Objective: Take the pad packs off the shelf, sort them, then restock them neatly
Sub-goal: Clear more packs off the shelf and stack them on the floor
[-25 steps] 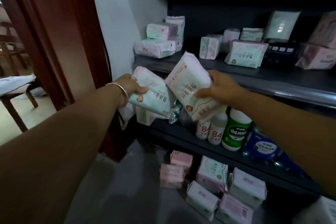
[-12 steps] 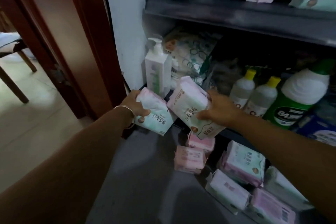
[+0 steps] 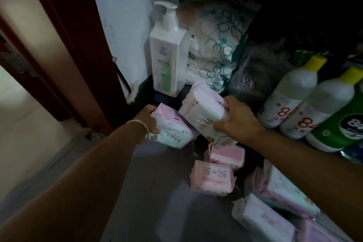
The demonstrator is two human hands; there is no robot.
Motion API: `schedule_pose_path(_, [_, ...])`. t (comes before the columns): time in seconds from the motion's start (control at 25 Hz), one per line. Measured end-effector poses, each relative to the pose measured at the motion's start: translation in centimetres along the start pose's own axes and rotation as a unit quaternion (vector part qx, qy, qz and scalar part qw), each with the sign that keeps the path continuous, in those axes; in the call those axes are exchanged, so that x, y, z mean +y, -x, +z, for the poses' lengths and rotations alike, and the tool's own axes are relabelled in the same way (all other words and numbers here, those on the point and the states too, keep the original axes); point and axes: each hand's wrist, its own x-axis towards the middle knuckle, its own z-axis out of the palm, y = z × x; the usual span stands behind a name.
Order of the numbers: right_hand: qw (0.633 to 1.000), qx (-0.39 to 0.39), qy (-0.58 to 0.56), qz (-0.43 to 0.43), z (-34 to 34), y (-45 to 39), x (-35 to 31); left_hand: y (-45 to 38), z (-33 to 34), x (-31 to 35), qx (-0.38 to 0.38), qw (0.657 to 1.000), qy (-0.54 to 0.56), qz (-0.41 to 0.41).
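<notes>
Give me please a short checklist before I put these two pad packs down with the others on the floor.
1. Left hand grips its pad pack firmly: ok.
2. Right hand grips its pad pack firmly: ok.
3. The two held packs are apart: cannot tell, their edges look very near.
4. Bare floor free beside the pink packs: ok.
5. Right forearm clear of the bottles: ok, though close.
6. Pump bottle stands upright, untouched: ok.
</notes>
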Motion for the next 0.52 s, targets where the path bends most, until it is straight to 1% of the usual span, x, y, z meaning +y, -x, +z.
schedule_pose_path(0.08, [1.0, -0.002, -0.003, 0.006, 0.7, -0.7, 0.2, -1.0, 0.2, -0.8, 0.009, 1.0, 0.008, -0.008])
schedule_pose_path(0.24, [0.999, -0.023, -0.018, 0.021, 1.7, -1.6, 0.2, -2.7, 1.2, -2.4, -0.004, 0.999, 0.03, -0.02])
schedule_pose_path(0.4, [0.998, -0.054, -0.016, 0.008, 2.7, -2.2, 0.1, -4.7, 1.9, -3.4, 0.044, 0.998, 0.049, -0.025])
schedule_pose_path(0.44, [0.998, -0.058, -0.016, 0.006, 2.9, -2.3, 0.1, -5.1, 1.9, -3.4, 0.061, 0.998, 0.017, -0.027])
schedule_pose_path(0.52, [0.998, -0.063, -0.012, 0.0, 3.2, -2.2, 0.0, -5.3, 1.7, -3.4, 0.085, 0.993, -0.081, -0.034])
